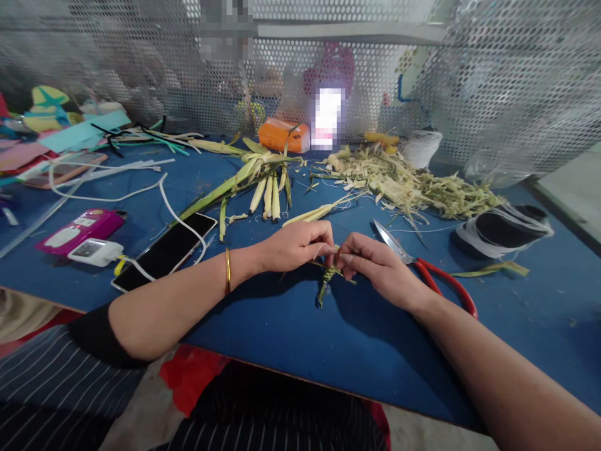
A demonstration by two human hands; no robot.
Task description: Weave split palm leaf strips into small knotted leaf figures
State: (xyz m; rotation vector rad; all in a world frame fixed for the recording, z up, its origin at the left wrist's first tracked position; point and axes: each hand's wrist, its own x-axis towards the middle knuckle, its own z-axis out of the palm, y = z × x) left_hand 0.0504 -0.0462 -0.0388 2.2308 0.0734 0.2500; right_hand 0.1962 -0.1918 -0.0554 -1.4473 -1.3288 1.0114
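Note:
Above the blue table, my left hand (299, 245) and my right hand (379, 266) meet, both closed in a pinch. A thin pale thread runs at the left fingertips. Just below the fingers is a small knotted piece of green husk (326, 279), its frayed end pointing down toward me. The right fingers close on its upper end, though the exact grip is partly hidden. Beside my right hand lie scissors (429, 274) with red handles, blades slightly apart. Behind my hands are loose pale husk strips (312, 213).
Green husk leaves (230, 178) lie behind, and a heap of husk scraps (394, 178) is at the back right. A black spool wound with white thread (502, 230) rests on the right. A phone (166, 250), white cable (162, 188) and magenta device (82, 230) lie left. Perforated mesh (291, 69) rises behind.

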